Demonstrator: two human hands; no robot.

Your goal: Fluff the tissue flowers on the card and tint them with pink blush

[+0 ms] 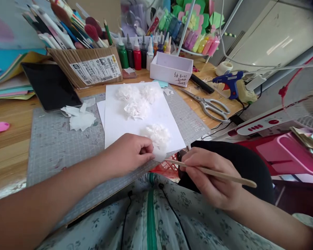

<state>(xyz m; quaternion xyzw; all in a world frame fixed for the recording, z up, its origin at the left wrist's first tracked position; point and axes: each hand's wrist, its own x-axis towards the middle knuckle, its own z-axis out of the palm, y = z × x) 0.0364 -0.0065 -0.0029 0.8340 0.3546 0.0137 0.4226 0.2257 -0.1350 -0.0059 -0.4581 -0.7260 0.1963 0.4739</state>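
Observation:
My left hand (135, 151) pinches the edge of a white tissue paper flower (158, 134) at the front of a white paper sheet (117, 130). A loose petal of it hangs over the table edge, below my fingertips. In my right hand (211, 175) is a thin wooden stick (224, 174) with a rounded end, held like a pen. Its narrow tip points left and meets or nearly meets the petal. Further back on the sheet lie several more white ruffled flowers (137, 107).
A grey cutting mat (54, 139) lies under the sheet, with paper scraps (80, 118) to the left. Scissors (211, 106) and a blue glue gun (231, 83) lie right. A cardboard box (94, 71) of brushes, paint bottles and a white box (169, 69) stand behind.

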